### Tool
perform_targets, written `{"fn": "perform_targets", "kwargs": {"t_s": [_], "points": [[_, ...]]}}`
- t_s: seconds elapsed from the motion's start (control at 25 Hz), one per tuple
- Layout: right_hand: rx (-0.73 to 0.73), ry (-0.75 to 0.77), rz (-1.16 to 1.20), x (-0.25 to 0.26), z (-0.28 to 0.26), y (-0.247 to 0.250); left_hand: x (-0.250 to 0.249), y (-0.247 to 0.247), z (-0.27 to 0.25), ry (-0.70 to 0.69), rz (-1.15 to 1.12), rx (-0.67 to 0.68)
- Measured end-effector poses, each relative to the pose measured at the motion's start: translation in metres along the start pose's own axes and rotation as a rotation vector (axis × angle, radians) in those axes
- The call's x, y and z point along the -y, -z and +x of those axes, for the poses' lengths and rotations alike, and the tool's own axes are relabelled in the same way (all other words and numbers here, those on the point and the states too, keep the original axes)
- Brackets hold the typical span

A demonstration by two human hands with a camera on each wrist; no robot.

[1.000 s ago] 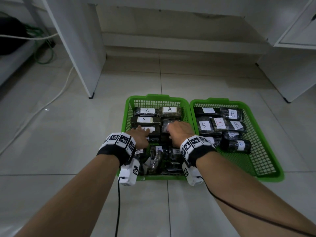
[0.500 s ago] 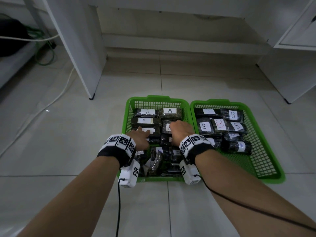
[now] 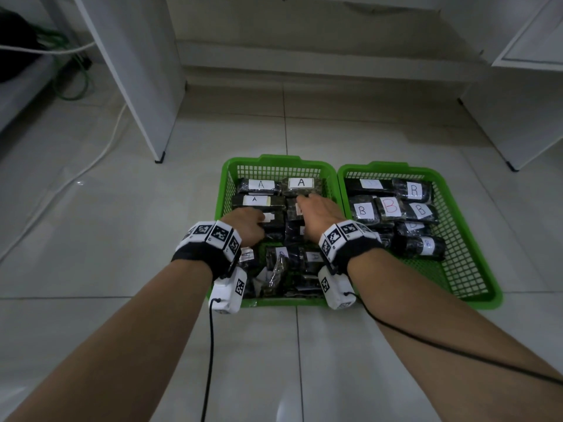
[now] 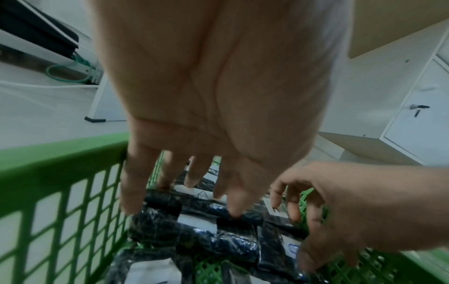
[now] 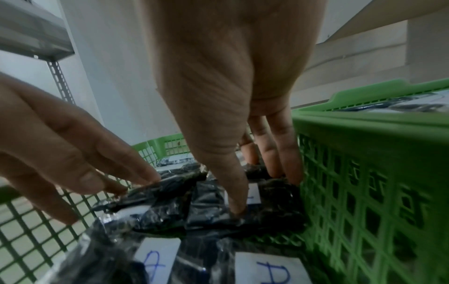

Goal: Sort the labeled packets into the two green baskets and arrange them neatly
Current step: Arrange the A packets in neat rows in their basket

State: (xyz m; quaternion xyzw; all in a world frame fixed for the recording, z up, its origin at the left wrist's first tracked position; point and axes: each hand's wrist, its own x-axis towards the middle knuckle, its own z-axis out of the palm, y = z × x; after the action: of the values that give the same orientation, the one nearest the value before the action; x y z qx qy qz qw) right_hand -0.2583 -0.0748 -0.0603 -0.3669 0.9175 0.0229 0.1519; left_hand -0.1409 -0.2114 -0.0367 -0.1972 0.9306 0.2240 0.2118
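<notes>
Two green baskets stand side by side on the tiled floor. The left basket (image 3: 224,190) holds several black packets labelled A (image 3: 301,184). The right basket (image 3: 466,248) holds several packets labelled B (image 3: 390,207). Both hands are inside the left basket. My left hand (image 3: 259,220) (image 4: 194,192) hangs over the left column, its fairly straight fingers touching a packet (image 4: 194,221). My right hand (image 3: 304,205) (image 5: 262,188) presses on a labelled packet (image 5: 253,192) in the right column, thumb near, fingers by the basket wall (image 5: 364,192). Neither hand lifts anything.
Loose, untidy packets (image 3: 280,269) fill the near end of the left basket. A rolled packet (image 3: 422,246) lies apart in the right basket. A white furniture leg (image 3: 158,147) and cables (image 3: 91,166) are at the left, a white cabinet (image 3: 502,132) at the right.
My right hand has slid farther into the left basket, toward the far A packets. The left hand has stayed almost where it was.
</notes>
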Motion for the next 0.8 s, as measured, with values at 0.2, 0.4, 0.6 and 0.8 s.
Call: {"fn": "perform_targets", "kwargs": {"t_s": [0.2, 0.4, 0.6, 0.8], "points": [[0.11, -0.027, 0.17, 0.007, -0.008, -0.001, 0.0, -0.016, 0.011, -0.066, -0.07, -0.283], [0.284, -0.076, 0.232, -0.006, -0.016, -0.007, -0.02, -0.041, 0.017, -0.027, 0.148, 0.003], [0.336, -0.071, 0.24, -0.017, -0.023, -0.007, -0.018, -0.04, 0.015, -0.052, 0.174, 0.09], [0.365, -0.119, 0.363, -0.019, -0.033, 0.007, -0.006, -0.013, 0.007, 0.012, -0.1, 0.12]]}}
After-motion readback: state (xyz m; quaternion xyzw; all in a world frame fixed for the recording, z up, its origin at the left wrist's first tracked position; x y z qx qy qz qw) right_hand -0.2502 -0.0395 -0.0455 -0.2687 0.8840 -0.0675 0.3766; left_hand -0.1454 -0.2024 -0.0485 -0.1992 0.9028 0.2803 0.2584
